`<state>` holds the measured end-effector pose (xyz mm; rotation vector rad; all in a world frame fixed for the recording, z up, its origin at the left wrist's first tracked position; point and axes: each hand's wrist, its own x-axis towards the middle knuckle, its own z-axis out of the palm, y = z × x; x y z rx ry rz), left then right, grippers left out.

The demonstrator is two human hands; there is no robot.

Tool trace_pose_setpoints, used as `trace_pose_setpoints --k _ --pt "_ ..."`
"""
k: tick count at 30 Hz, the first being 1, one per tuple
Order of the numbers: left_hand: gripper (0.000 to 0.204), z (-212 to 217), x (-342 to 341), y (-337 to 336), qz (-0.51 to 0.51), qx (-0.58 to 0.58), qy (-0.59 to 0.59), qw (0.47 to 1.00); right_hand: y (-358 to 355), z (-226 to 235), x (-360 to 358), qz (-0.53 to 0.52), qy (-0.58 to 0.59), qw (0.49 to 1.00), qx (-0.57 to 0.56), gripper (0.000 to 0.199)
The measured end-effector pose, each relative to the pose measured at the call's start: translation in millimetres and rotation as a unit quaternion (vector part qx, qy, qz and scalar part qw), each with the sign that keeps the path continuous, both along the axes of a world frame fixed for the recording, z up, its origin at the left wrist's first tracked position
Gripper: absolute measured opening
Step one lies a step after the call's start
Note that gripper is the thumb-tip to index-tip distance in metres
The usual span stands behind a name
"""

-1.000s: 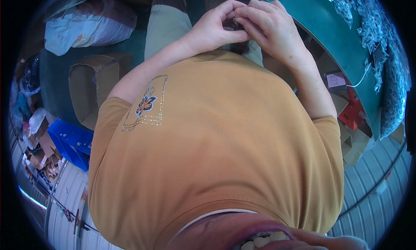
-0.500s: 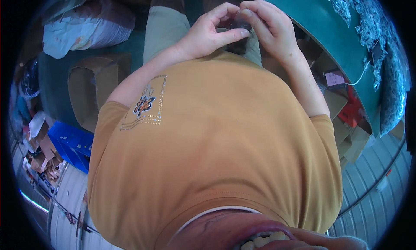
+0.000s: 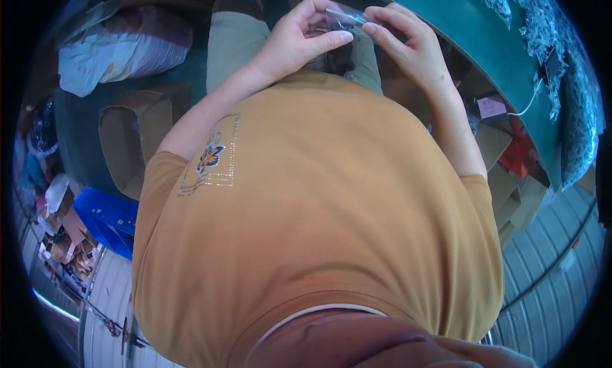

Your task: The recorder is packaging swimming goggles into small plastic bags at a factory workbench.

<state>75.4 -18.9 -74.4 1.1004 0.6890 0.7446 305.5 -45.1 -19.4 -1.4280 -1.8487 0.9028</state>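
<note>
Between my two hands, over my lap, stretches a small clear plastic bag (image 3: 346, 17). My left hand (image 3: 298, 41) is closed on its left side, thumb in front and fingers behind. The bag's right edge is pinched between the thumb and fingers of my right hand (image 3: 408, 41). Something dark shows through or behind the plastic; I cannot tell whether it lies inside.
A green table (image 3: 472, 33) curves along the right, bearing a heap of clear plastic bags (image 3: 548, 30). At the left are a white plastic sack (image 3: 124, 52), an open cardboard box (image 3: 121, 138) and a blue bin (image 3: 105, 218). Red material (image 3: 517, 151) and cartons sit under the table.
My hands have moved a little apart, and the clear bag, mostly hidden before, now shows spread between them. My right thumb has shifted to the bag's edge.
</note>
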Motion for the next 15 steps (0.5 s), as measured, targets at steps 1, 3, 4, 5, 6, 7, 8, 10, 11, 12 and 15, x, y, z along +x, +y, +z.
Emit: trace_pose_setpoints --k 1,3,4,5,6,7,8,10,11,12,15 --pt "0.043 0 0 1 -0.003 0.001 -0.001 1.000 1 -1 1 0.009 0.007 1.000 -0.025 0.026" --pt "0.042 3 0 1 -0.015 -0.001 0.012 1.000 1 -2 1 0.018 0.015 0.998 -0.051 0.027" --pt "0.041 4 -1 1 -0.025 -0.001 0.025 0.999 1 -3 0 0.010 0.088 0.989 -0.116 0.026" --pt "0.041 3 -1 1 -0.026 -0.001 0.026 0.999 1 -4 -1 0.002 0.159 0.971 -0.180 0.026" --pt "0.042 3 0 0 -0.028 0.000 0.025 0.999 1 -7 0 0.002 0.160 0.971 -0.180 0.026" --pt "0.042 2 0 1 -0.030 0.001 0.024 0.999 1 -10 1 0.001 0.188 0.961 -0.204 0.026" --pt "0.042 3 0 1 -0.030 0.001 0.024 0.999 2 -12 2 -0.001 0.215 0.949 -0.228 0.026" --pt "0.042 4 0 0 -0.035 0.005 0.029 0.999 1 -10 2 -0.003 0.239 0.942 -0.235 0.025" --pt "0.042 4 0 0 -0.035 0.004 0.029 0.999 1 -9 1 -0.007 0.261 0.935 -0.241 0.025" --pt "0.042 4 1 -1 -0.023 0.018 0.023 0.999 0 -10 2 -0.006 0.261 0.935 -0.241 0.025" --pt "0.042 5 -1 -1 -0.030 0.024 0.026 0.999 -1 -13 4 0.012 0.241 0.950 -0.200 0.024"
